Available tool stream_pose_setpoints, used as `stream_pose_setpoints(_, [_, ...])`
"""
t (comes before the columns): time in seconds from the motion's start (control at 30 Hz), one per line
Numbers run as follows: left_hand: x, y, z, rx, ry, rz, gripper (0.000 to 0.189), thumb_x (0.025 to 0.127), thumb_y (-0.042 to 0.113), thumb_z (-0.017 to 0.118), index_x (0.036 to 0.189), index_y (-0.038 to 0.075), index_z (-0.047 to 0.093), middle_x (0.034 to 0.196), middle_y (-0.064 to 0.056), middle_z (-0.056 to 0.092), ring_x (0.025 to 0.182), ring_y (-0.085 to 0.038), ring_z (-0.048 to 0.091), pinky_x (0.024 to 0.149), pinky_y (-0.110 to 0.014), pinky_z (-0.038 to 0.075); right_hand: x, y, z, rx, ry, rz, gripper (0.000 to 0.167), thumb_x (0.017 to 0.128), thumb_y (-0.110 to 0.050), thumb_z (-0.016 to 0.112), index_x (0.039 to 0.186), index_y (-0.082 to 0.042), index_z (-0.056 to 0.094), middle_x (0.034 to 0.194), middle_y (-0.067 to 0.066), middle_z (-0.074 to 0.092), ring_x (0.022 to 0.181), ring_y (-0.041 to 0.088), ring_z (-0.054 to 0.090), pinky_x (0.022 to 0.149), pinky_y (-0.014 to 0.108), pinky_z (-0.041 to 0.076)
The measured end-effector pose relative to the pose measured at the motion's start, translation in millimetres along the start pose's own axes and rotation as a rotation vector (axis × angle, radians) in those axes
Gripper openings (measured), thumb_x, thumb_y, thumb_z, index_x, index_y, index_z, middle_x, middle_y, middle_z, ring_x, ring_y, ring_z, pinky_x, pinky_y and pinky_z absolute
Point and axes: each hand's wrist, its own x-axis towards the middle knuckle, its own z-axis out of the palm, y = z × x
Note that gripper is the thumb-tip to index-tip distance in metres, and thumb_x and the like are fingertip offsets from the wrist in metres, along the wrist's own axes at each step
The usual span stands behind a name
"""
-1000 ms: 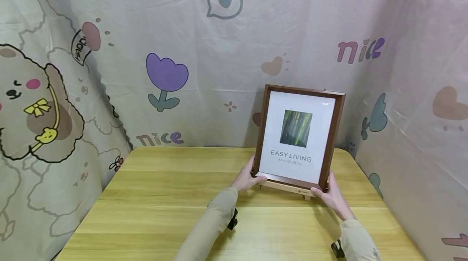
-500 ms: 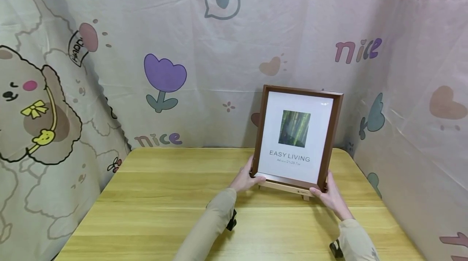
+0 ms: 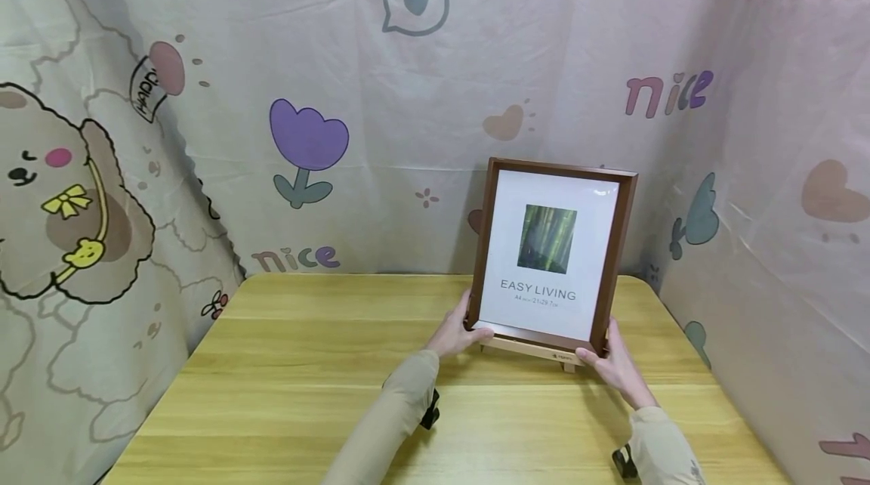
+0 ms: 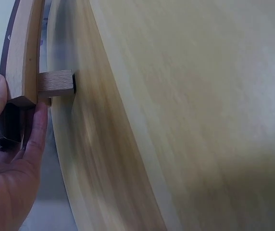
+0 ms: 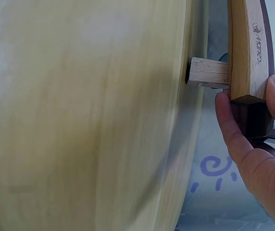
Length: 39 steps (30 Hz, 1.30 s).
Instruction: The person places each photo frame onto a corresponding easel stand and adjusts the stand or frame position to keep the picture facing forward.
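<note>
A brown picture frame [image 3: 616, 266] with a white "EASY LIVING" insert [image 3: 544, 311] and a small green bamboo picture [image 3: 547, 239] leans back on a light wooden easel [image 3: 530, 349]. The left hand [image 3: 454, 330] grips its lower left corner, thumb in front and fingers behind. At the lower right corner the right hand [image 3: 617, 368] holds it the same way. Both wrist views show the easel's ledge [image 4: 22, 57] with a thumb beside its end, and a short easel leg [image 5: 208, 72] standing out below. Most of the easel is hidden behind the frame.
The wood-grain table [image 3: 326, 364] carries the easel near its back right part. A printed cloth [image 3: 381, 77] hangs behind the table and along both sides, close to the frame's back. Dark wrist mounts [image 3: 430, 409] sit under both sleeves.
The head view shifts very slightly. Both hands keep their grip, and the picture frame and easel stay in place.
</note>
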Motion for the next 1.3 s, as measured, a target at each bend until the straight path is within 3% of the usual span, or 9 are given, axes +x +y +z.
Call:
stream_pose_setpoints(0.4, [-4.4,-1.7,-2.8,-0.019,0.005,0.002,0.097,0.092,0.026,0.075,0.163,0.010,0.010,0.156,-0.025,0.042,0.143,-0.044,0.043,0.120,-0.062,0.032,1.4,2,3,0.001,0.010,-0.019,0.086,0.091,-0.003,0.071,0.153,0.009,0.013,0.134,0.043,0.049,0.116,0.053,0.059,0.088,0.023,0.052])
stream_pose_setpoints(0.8, [-8.2,-3.6,-10.4,-0.027,-0.001,0.024,0.099,0.092,0.029,0.075,0.163,0.009,0.009,0.156,-0.024,0.042,0.143,-0.043,0.043,0.121,-0.060,0.032,2.7,-3,9,0.007,0.005,-0.031,0.086,0.091,-0.004,0.072,0.152,0.009,0.014,0.134,0.042,0.050,0.117,0.053,0.059,0.091,0.030,0.053])
stream_pose_setpoints(1.1, [-11.9,-6.7,-14.0,-0.008,-0.005,0.002,0.103,0.092,0.032,0.074,0.162,0.004,0.005,0.164,-0.028,0.025,0.147,-0.047,0.034,0.121,-0.062,0.030,3.1,-6,13,0.023,0.007,-0.035,0.084,0.090,-0.002,0.072,0.152,0.009,0.015,0.133,0.042,0.051,0.116,0.053,0.060,0.092,0.032,0.054])
stream_pose_setpoints(1.3, [-13.6,-9.1,-15.7,-0.014,0.002,0.020,0.101,0.092,0.027,0.074,0.162,0.003,0.006,0.159,-0.029,0.034,0.142,-0.047,0.041,0.119,-0.061,0.033,4.0,-6,17,0.002,0.011,-0.055,0.082,0.090,-0.002,0.072,0.150,0.010,0.018,0.132,0.040,0.052,0.117,0.050,0.060,0.094,0.038,0.054])
